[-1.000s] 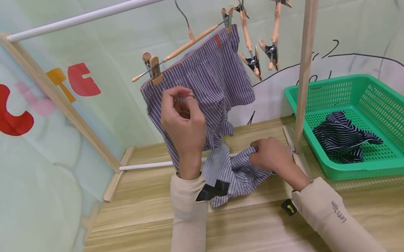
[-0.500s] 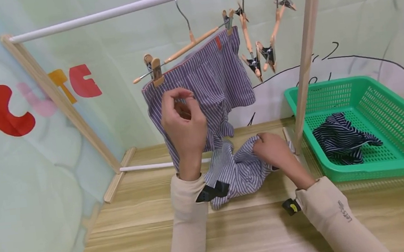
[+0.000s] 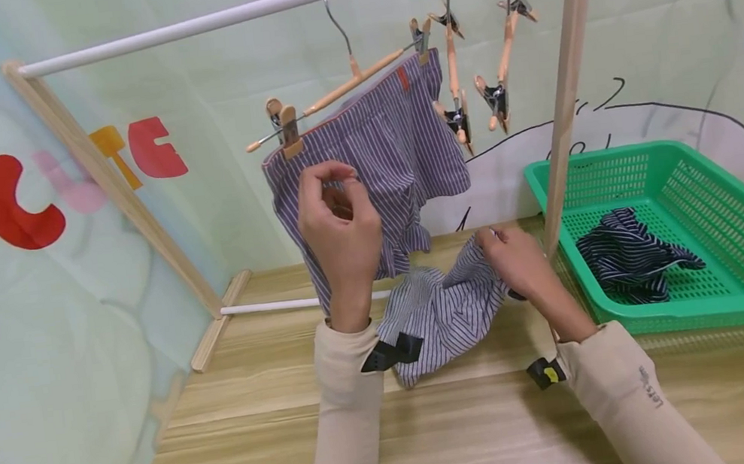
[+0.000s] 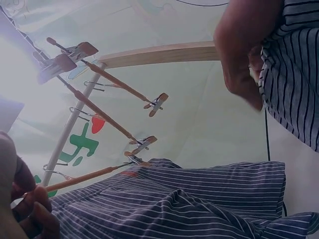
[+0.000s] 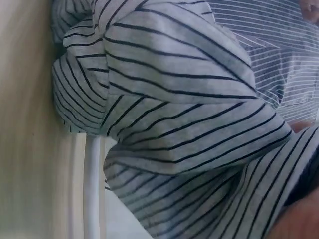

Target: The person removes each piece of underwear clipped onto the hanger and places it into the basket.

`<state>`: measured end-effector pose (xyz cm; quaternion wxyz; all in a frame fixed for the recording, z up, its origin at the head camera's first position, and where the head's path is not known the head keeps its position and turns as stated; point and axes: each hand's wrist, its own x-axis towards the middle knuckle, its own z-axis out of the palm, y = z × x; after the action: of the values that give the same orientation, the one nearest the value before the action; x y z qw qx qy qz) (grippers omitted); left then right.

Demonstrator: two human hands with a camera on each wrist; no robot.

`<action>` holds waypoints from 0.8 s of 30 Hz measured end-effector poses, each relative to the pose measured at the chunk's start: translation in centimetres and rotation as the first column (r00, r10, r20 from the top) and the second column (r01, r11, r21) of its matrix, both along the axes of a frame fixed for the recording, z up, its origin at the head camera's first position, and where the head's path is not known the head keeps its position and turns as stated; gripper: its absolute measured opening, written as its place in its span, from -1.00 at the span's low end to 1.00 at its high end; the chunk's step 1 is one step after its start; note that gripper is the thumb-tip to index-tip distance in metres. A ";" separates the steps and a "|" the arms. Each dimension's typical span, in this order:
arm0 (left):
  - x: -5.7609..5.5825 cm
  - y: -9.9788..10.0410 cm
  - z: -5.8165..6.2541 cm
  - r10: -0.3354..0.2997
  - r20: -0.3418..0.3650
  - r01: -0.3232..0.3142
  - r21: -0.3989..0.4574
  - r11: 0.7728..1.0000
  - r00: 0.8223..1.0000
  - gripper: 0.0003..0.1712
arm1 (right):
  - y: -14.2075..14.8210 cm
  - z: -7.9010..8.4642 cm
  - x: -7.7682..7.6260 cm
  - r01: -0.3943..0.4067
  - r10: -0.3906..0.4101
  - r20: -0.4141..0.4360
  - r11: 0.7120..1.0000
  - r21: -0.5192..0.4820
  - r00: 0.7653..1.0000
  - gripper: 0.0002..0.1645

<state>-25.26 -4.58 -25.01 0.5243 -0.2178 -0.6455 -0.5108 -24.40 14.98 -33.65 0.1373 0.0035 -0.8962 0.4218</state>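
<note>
In the head view my right hand [image 3: 516, 258] pinches the upper edge of a pale garment with dark stripes [image 3: 451, 310]. This garment hangs crumpled over the table, its lower part partly behind my left wrist; its folds fill much of the right wrist view. My left hand [image 3: 339, 224] is raised in front of purple-and-white striped shorts [image 3: 417, 144], fingers curled toward the thumb with nothing visible between them. The shorts hang by their waistband from a clip hanger [image 3: 356, 80]. In the left wrist view the left fingers [image 4: 42, 214] show at the lower left.
Two more clip hangers [image 3: 453, 65] dangle from the rack's white rail [image 3: 187, 30]. To the right, a green basket [image 3: 739, 224] holds a crumpled dark striped cloth [image 3: 633, 254]. The rack's wooden post [image 3: 569, 98] stands between the shorts and the basket.
My right hand has moved up and to the right, lifting and stretching the pale striped garment. The left hand has stayed in place. The hangers on the right swing slightly.
</note>
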 end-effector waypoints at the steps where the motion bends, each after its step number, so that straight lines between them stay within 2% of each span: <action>1: 0.0 0.0 0.0 -0.002 0.001 0.002 0.000 1.000 1.000 -0.90 | 0.0 0.1 0.0 -0.015 0.015 0.014 1.000 0.003 1.000 -0.47; 4: 0.0 0.0 0.0 -0.002 0.004 0.002 0.005 1.000 1.000 -0.90 | 0.2 0.1 -0.1 -0.060 0.058 0.064 0.998 0.034 0.996 -0.42; 7: 0.0 0.0 -0.1 0.004 0.011 -0.004 0.007 1.000 1.000 -0.90 | 0.3 0.1 -0.2 -0.096 0.093 0.063 0.994 0.054 0.994 -0.47; 10: 0.1 0.0 -0.1 0.007 0.015 -0.007 0.006 1.000 1.000 -0.90 | 0.5 0.0 -0.2 -0.127 0.127 0.008 0.989 0.074 0.992 -0.57; 14: 0.1 0.0 0.0 0.014 0.012 -0.014 0.011 1.000 1.000 -0.90 | 0.7 0.0 -0.1 -0.120 0.128 -0.080 0.988 0.096 0.989 -0.69; 24: 0.1 0.2 -0.1 0.003 0.020 -0.003 0.011 1.000 1.000 -0.89 | 1.0 0.5 0.1 -0.063 0.084 -0.225 0.993 0.100 0.971 -0.62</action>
<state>-25.18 -4.42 -25.08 0.5200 -0.2089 -0.6482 -0.5156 -24.29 15.98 -33.18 0.2236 0.0915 -0.8922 0.3817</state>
